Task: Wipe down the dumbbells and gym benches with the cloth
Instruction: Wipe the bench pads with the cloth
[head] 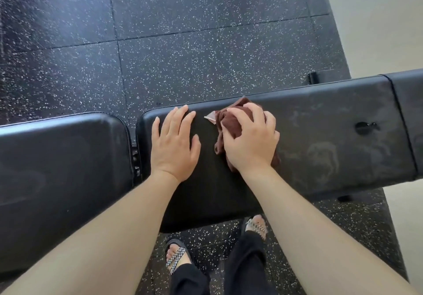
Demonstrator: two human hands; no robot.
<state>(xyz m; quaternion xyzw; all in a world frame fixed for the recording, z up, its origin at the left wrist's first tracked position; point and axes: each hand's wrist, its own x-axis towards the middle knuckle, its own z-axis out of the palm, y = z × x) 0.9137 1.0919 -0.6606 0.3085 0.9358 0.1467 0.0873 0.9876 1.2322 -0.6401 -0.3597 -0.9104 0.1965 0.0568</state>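
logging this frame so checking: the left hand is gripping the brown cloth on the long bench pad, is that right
Not quite: the head view shows the right hand gripping the brown cloth on the long bench pad. The left hand holds nothing; it rests flat on the pad beside the cloth.

Crumpled brown cloth (230,120) lies on the black padded bench (320,116), seemingly streaked.
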